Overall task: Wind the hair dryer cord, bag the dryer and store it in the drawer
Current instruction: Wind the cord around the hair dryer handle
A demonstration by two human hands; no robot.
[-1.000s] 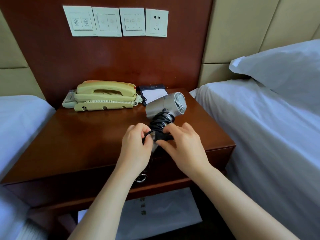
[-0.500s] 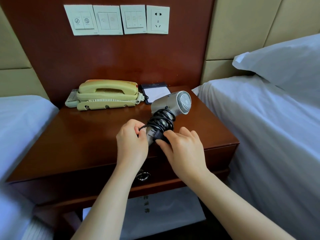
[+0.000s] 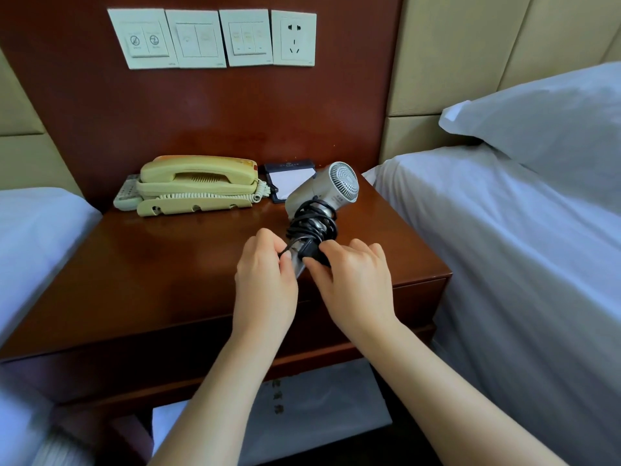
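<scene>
A silver hair dryer (image 3: 322,191) is held tilted above the brown nightstand (image 3: 151,280), its round grille facing right. Its black cord (image 3: 312,223) is wound in several loops around the handle. My left hand (image 3: 265,280) pinches a loop of the cord at the handle's left side. My right hand (image 3: 353,280) grips the black plug end against the handle's lower part. The drawer front (image 3: 420,301) below the top is shut. A white bag (image 3: 319,408) with printed characters lies on the shelf under the drawer.
A cream telephone (image 3: 198,183) and a notepad (image 3: 290,181) stand at the back of the nightstand. Wall switches and a socket (image 3: 294,38) sit above. White beds flank both sides, with a pillow (image 3: 537,119) on the right one.
The dryer has been lifted and tipped more upright, away from me. Both hands stay on the cord at the handle, shifting slightly up and right.
</scene>
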